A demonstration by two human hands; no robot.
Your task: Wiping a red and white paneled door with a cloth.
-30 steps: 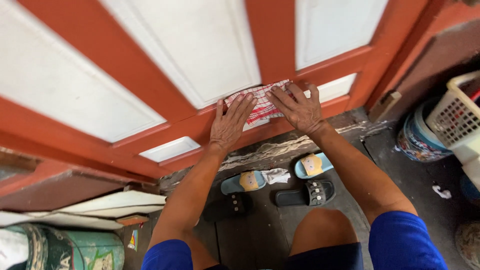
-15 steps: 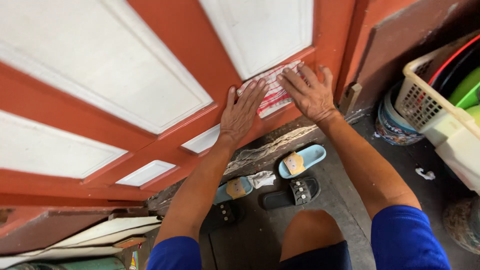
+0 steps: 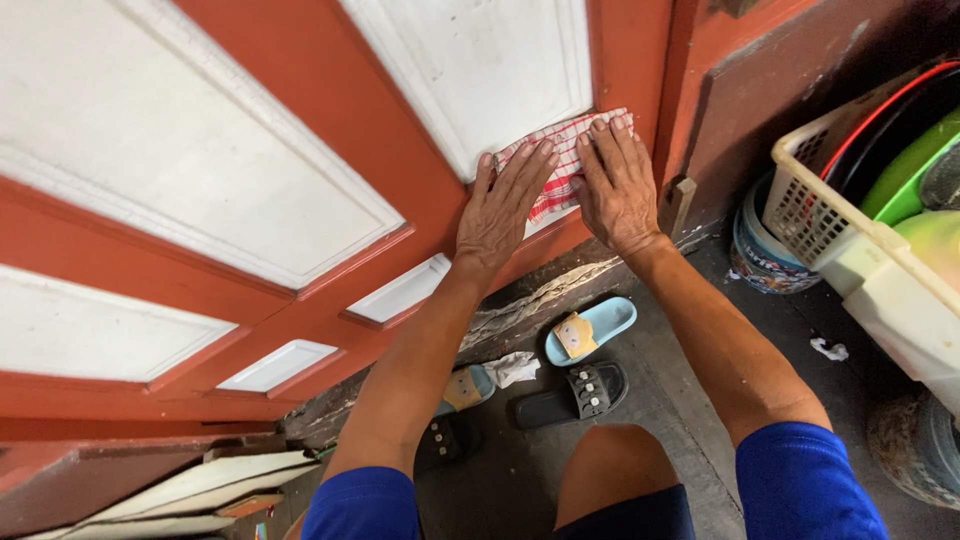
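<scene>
**Both palms pressing a checked cloth to the door**

Nearest the camera are a bare knee point(image 3: 610, 470) and two blue sleeves. On the floor just beyond lie a light blue sandal point(image 3: 590, 330), a black sandal point(image 3: 570, 392) beside it, and a crumpled scrap of white paper point(image 3: 512, 368) close to the cracked sill.

Further out, the two forearms reach up to the red door point(image 3: 330, 180) with its white panels. The left hand point(image 3: 503, 205) lies flat, fingers spread and straight, on the left part of a red-and-white checked cloth point(image 3: 560, 165). The right hand point(image 3: 615, 185) lies flat beside it, covering the cloth's right part. Neither hand closes around anything; both simply press the cloth against the lower rail and the edge of a white panel, near the door's right side.

To the right stand a white plastic basket point(image 3: 810, 200) holding coloured bowls and a bucket point(image 3: 765, 255) beneath it.

As a judgement: the cloth is held by palm pressure alone, so easing off could let it slide down onto the dirty floor. Leaning hard on a door could also swing it, and the sandals underfoot could trip a shifting foot.
</scene>
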